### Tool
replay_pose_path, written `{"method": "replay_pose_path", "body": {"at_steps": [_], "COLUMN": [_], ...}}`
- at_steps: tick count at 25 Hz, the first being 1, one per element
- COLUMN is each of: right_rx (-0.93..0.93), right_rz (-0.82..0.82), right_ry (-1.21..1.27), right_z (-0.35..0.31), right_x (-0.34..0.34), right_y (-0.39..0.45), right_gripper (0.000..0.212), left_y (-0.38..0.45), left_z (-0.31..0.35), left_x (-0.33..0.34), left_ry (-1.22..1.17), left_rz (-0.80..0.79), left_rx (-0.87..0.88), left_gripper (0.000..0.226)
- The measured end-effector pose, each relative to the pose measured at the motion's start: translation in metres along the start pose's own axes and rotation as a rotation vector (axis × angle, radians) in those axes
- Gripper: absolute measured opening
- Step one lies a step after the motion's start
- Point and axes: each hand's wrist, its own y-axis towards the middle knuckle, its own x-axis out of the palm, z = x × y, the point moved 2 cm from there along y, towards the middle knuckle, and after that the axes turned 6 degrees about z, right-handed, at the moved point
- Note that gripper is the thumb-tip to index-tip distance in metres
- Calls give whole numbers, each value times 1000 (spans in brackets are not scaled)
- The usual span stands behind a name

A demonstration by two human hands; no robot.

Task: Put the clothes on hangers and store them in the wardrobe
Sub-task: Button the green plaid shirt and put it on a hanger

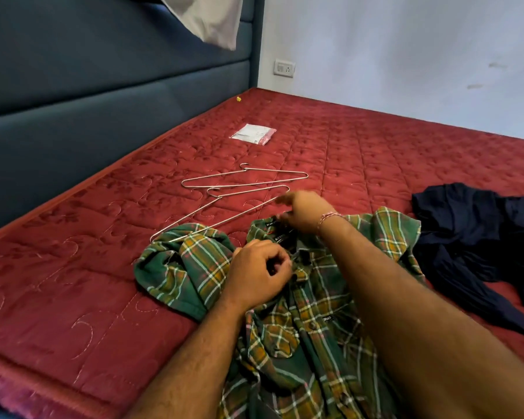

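You've got the shirt (300, 313) spread out rumpled on the red mattress (73, 282), right in front of you. It's a green plaid with yellow-orange blocks and thin white and pink lines, buttoned placket down the front, chest pocket with a small black label, and black tags inside the collar. One sleeve is bunched up to the left.

Your left hand (256, 272) is curled tight at the collar area, pinching the fabric near the top button. Your right hand (303, 211) is up at the back of the collar, fingers bent onto the cloth there; it's a bit blurry, so I can't tell how firm that hold is.

Two wire hangers (242, 184) lie just past the shirt, the nearer one's end tucked under the bunched sleeve. A dark garment (472, 237) sits in a heap to the right.
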Motion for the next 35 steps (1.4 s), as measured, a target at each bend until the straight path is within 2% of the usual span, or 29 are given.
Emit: {"method": "replay_pose_path", "body": {"at_steps": [1, 2, 4, 6, 7, 8, 10, 13, 15, 16, 17, 19, 22, 25, 28, 31, 33, 35], "right_rx": [-27, -19, 70, 133, 137, 128, 86, 17, -21, -31, -44, -95, -192, -240, -214, -189, -266, -237], "right_rz": [-106, -111, 5, 130, 169, 192, 212, 239, 222, 212, 210, 321, 617, 695, 837, 912, 856, 627], "right_ry": [-50, -7, 203, 354, 396, 416, 341, 134, 143, 182, 234, 269, 293, 173, 38, -38, 124, 228], "right_z": [2, 4, 7, 11, 12, 11, 6, -2, -2, -3, -7, -27, -77, -132, -175, -208, -221, -220], "right_x": [7, 7, -11, -42, -59, -78, -126, -229, -304, -345, -359, -434, -588, -712, -797, -844, -863, -889], "right_y": [5, 4, -14, -39, -50, -63, -85, -87, -83, -81, -81, -78, -72, -64, -69, -71, -74, -78], "right_gripper": [29, 26, 22, 19, 16, 15, 18, 24, 15, 12, 10, 8, 6, 8, 12, 13, 9, 14], "left_y": [-1, 1, 6, 29, 44, 57, 77, 129, 174, 202, 214, 257, 325, 366, 391, 405, 412, 418], "left_z": [2, 2, -1, 2, 9, 22, 63, 140, 197, 229, 240, 305, 439, 541, 614, 644, 652, 654], "left_x": [-6, -12, -26, -36, -39, -42, -53, -89, -130, -154, -167, -214, -304, -368, -436, -482, -500, -521], "left_ry": [-49, -71, -43, -89, -128, -135, -46, -43, -39, 14, 79, 188, 178, 234, 159, 293, 357, 337], "left_rz": [102, 229, 416, 284, 154, 32, -58, 17, 77, 62, 45, -7, 44, -118, -300, -375, -282, -179], "left_rx": [-22, -76, -266, -449, -487, -456, -300, -153, -81, -48, 2, 83, 75, 145, 129, 296, 376, 384], "left_gripper": [15, 16, 34, 56, 55, 45, 30, 17, 11, 12, 13, 17, 21, 26, 29, 12, 11, 13]}}
